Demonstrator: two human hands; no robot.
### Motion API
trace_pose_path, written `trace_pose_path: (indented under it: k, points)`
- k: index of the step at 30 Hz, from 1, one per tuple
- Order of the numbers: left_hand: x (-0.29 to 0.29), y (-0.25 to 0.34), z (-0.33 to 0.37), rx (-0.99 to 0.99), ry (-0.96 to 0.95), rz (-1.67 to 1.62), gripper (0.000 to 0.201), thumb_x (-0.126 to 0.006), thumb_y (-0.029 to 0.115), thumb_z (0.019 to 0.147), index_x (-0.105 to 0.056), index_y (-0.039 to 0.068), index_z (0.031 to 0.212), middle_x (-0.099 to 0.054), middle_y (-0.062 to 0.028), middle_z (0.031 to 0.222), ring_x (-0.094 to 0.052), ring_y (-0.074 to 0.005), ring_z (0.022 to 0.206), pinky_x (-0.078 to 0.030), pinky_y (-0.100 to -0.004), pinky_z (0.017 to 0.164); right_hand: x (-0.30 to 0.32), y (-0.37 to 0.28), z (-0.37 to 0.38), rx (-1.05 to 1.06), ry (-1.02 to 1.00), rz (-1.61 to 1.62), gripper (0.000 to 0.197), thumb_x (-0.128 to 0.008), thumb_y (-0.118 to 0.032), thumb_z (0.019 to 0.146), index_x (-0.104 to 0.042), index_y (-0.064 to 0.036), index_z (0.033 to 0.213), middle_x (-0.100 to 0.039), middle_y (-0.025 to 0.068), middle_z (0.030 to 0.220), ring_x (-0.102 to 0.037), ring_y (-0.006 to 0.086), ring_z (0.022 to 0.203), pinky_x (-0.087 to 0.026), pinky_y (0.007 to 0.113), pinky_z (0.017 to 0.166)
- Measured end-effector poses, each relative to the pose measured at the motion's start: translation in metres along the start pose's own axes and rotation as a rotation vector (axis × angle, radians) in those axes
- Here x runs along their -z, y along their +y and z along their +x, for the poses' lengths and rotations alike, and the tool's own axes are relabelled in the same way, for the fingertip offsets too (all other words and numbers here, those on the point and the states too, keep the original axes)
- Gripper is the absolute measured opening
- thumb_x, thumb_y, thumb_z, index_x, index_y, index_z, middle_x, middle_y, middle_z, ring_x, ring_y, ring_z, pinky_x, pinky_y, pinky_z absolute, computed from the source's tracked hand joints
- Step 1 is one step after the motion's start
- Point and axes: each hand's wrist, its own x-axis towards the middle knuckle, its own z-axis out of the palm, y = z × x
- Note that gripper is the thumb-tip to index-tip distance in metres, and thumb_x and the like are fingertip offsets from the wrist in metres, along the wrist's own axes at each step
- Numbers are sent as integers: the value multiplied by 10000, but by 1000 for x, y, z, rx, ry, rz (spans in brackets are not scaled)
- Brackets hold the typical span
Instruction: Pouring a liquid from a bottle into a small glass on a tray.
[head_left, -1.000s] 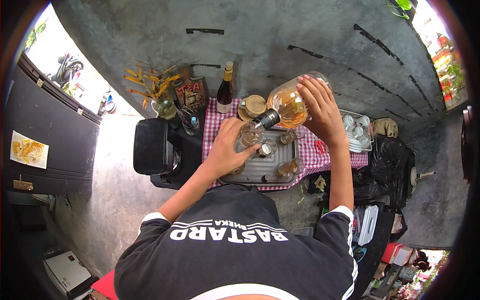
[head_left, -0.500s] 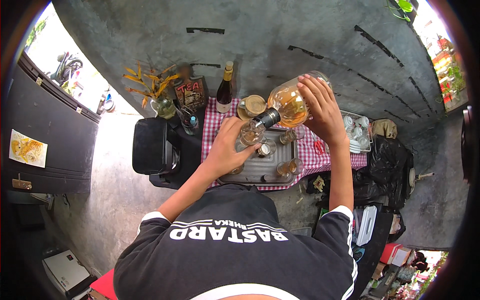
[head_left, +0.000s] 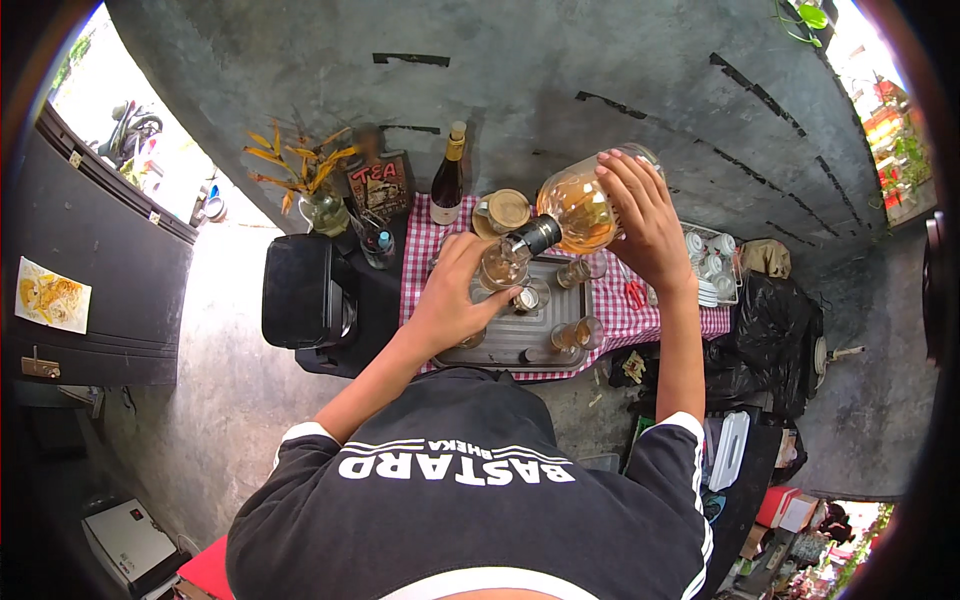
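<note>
My right hand (head_left: 648, 225) grips a large clear bottle (head_left: 577, 203) of amber liquid, tipped so its dark neck (head_left: 538, 234) points down to the left. Right at that neck is a clear drinking glass (head_left: 502, 265), held in my left hand (head_left: 447, 302) with fingers and thumb wrapped round it. Whether liquid is flowing between them is too small to tell. Below lies a grey metal tray (head_left: 490, 357). On it stand a glass of brown liquid (head_left: 577, 334), another glass (head_left: 577, 272) and a small vessel with a white top (head_left: 526, 298).
A red-checked cloth (head_left: 420, 262) lies under the tray. At the back stand a dark wine bottle (head_left: 449, 180) and a lidded cup (head_left: 509, 209). Red scissors (head_left: 635, 293) and a rack of white cups (head_left: 715, 262) are on the right. Leftward are a black appliance (head_left: 300, 290) and a vase (head_left: 325, 212).
Both hands, the bottle and the glass keep almost the same position. The view has shifted very slightly.
</note>
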Motion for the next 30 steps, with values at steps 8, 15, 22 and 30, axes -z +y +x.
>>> trace_pose_path:
  k: [8,15,22,30]
  points:
    - [1,1,0,5,-14,-3,458,-844,162,779,-615,-18,1133,-576,-134,1088,-557,-316,1037,-442,-390,922,0,-2,0,-9,-8,18,959,-884,-193,579,-463,-81,1433,-519,86,1473,-459,285,1402,-341,459,1201]
    - [0,2,1,-40,25,6,479,-854,166,772,-609,-24,1137,-578,-142,1098,-558,-326,1050,-441,-399,934,1,-4,-2,-16,-1,25,953,-880,-168,564,-475,-72,1422,-527,90,1466,-463,289,1399,-344,457,1197]
    - [2,2,1,-41,33,15,480,-854,154,768,-611,-19,1145,-580,-139,1094,-553,-322,1046,-441,-397,933,-6,-3,-5,-48,2,96,986,-904,-180,541,-478,-66,1423,-547,99,1444,-480,298,1382,-366,459,1174]
    - [9,4,1,-10,31,-12,462,-851,154,770,-632,-9,1143,-595,-125,1059,-556,-306,1043,-443,-400,933,-37,-21,-18,-324,117,540,1034,-981,-250,569,-469,-40,1442,-558,127,1432,-527,347,1325,-423,445,1120]
